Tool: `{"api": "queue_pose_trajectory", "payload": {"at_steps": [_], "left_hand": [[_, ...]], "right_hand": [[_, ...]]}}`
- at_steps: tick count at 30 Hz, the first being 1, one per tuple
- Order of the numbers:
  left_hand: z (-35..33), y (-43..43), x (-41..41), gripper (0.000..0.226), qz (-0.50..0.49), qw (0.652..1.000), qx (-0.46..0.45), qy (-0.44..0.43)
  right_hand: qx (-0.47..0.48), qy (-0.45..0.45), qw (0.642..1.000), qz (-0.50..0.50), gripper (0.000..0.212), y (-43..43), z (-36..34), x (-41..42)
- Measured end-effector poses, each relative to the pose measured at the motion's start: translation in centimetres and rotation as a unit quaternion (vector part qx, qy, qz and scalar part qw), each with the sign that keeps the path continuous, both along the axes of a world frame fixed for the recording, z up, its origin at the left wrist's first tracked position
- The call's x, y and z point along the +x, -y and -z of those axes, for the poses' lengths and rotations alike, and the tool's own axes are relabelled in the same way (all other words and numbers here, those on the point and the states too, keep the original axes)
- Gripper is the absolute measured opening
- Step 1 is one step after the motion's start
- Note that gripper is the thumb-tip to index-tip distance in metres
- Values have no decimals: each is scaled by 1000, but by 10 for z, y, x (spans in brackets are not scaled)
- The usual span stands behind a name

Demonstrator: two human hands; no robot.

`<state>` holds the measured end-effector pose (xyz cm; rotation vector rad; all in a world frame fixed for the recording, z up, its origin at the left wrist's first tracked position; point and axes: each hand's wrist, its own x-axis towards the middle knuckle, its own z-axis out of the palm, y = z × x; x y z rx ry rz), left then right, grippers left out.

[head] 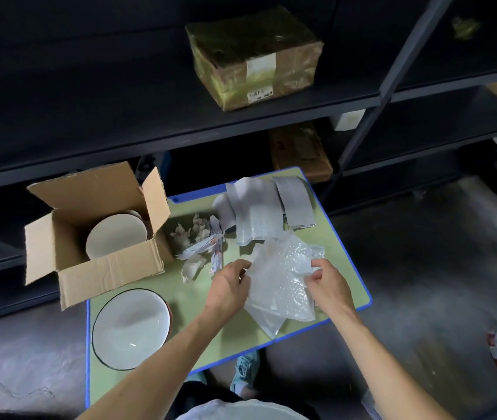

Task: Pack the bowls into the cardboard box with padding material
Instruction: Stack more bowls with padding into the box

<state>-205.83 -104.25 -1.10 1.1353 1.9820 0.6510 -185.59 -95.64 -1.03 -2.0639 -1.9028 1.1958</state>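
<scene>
An open cardboard box (110, 272) stands at the left end of a green table (192, 301), flaps up. Inside it a white bowl (116, 236) leans on its side. A second white bowl (130, 328) with a dark rim sits upright on the table in front of the box. A clear bubble-wrap sheet (280, 283) lies at the middle of the table; my left hand (230, 286) pinches its left edge and my right hand (327, 284) grips its right edge.
Crumpled paper scraps (195, 241) lie next to the box. Folded grey foam sheets (259, 210) rest at the table's far side. Dark metal shelving (180, 122) behind holds a taped box (253, 59). My shoes (245, 372) show below the table edge.
</scene>
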Motion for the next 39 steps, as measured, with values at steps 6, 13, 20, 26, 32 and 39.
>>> {"api": "queue_pose_trajectory", "payload": {"at_steps": [6, 13, 20, 26, 32, 39], "left_hand": [[-11, 7, -10, 21, -64, 993, 61, 78], [-16, 15, -17, 19, -92, 982, 92, 134], [-8, 20, -18, 26, -46, 993, 48, 100], [-1, 19, -16, 57, 37, 995, -36, 88], [-2, 6, -6, 51, 94, 993, -57, 50], [-5, -10, 0, 25, 35, 998, -22, 53]], "right_hand": [[12, -40, 998, 42, 27, 3, 1, -6], [-54, -157, 978, 126, 36, 4, -7, -10], [-13, -152, 983, 104, 14, 11, -16, -13], [14, -163, 981, 106, 16, 6, -22, -15], [-13, -159, 983, 88, 13, -2, -25, -16], [-6, -167, 980, 104, 26, -13, -36, -17]]}}
